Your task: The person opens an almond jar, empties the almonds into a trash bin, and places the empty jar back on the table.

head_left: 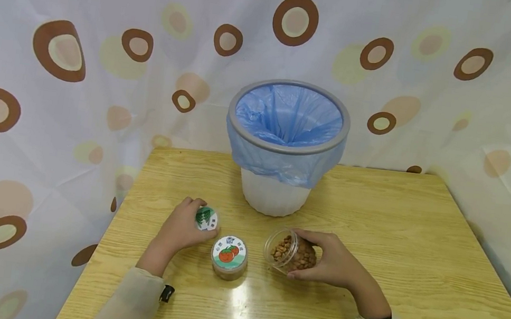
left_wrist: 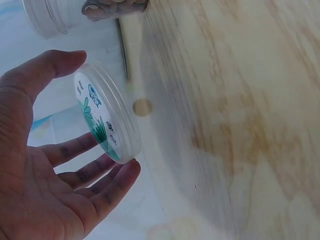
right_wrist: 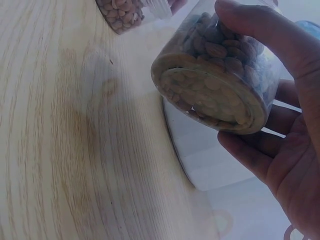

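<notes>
Basically, left hand [head_left: 183, 227] pinches a lid [head_left: 206, 219] by its rim, probably leaving the green-plant label [left_wrist: 98, 121] mostly uncovered; right hand [head_left: 333, 259] clamps the lidless jar [head_left: 302, 254] round its sides, likely so its mouth is unblocked; jar is tilted mouth-left, right of the tomato-label jar [head_left: 229, 257], before the bin [head_left: 274, 196]; clear walls, brown nuts [head_left: 282, 248] inside, base contact with table [head_left: 398, 241] unclear.

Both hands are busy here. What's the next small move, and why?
I'd probably have the right hand tip the open jar back toward upright. Its uncovered mouth leans left, with nuts lying near it, so some might spill. The left hand holds a lid off to the side, so nothing closes the mouth.
</notes>
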### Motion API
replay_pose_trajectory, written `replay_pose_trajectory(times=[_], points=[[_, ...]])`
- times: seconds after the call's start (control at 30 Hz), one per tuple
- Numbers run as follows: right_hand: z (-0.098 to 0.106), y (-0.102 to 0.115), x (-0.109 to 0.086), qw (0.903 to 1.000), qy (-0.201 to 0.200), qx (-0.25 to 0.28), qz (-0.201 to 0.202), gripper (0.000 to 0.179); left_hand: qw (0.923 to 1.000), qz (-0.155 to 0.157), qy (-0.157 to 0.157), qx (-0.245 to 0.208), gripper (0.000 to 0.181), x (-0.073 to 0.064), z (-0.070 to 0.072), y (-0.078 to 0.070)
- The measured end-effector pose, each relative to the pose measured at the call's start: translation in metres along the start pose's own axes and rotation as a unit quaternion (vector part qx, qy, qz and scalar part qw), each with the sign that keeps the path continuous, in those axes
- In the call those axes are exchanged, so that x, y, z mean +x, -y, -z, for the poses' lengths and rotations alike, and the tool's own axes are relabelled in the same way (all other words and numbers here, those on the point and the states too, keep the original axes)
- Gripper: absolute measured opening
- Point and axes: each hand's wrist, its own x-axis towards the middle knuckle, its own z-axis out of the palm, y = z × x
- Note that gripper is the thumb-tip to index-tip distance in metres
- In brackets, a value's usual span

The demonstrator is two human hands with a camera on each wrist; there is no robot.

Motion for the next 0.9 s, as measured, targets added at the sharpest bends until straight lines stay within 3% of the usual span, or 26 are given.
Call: replay_pose_trajectory(times=[0.37,0.9], points=[[-0.001,-0.002,0.0,1.0,-0.004,0.001,0.003,0.094,0.9991,0.006,0.033,0.027,0.084,0.0,-0.001,0.003],[-0.002,-0.004,-0.002,0.9999,-0.013,0.004,0.002,0.095,0.9993,-0.03,0.001,-0.022,0.081,0.006,0.011,-0.008]])
